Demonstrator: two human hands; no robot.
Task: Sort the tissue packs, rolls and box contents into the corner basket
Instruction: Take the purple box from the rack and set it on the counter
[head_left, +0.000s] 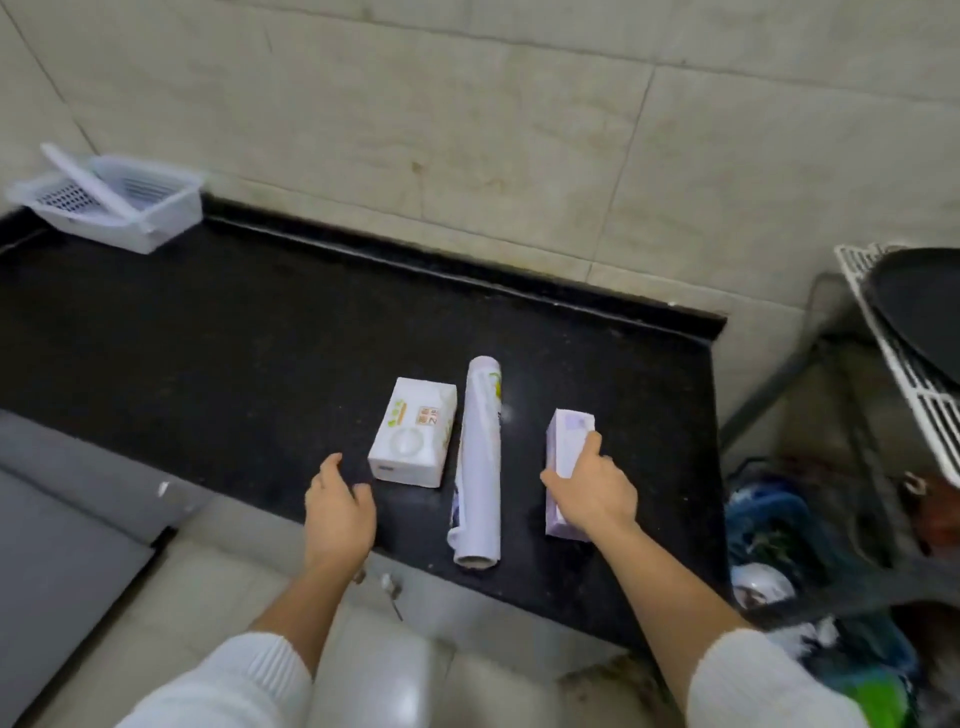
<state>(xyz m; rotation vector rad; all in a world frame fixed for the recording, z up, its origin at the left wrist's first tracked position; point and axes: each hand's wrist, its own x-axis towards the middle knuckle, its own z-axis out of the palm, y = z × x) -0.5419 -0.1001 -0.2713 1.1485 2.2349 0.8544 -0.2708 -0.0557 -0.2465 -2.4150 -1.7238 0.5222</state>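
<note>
Three things lined up near the front edge of the black worktop (208, 322): white tissue pack (414, 432) at left, long roll (479, 460) in the middle, purple tissue box (566, 467) at right. All three with long axes running roughly 12 to 6.

Right hand (592, 488) already draped over the near half of the purple box, fingers (592, 441) curled along its top and side. Looks like a grip forming, though can't tell if fully clamped.

Left hand (337, 499) empty, fingers loosely half open, touching nothing. White pack just at its 1 o'clock, so probably the left hand's pick.

Corner basket (156, 228) way off at 10 o'clock against the wall, well apart from everything, some white slat leaning in it. Long carry leftward, nearer the left hand's side.
</note>
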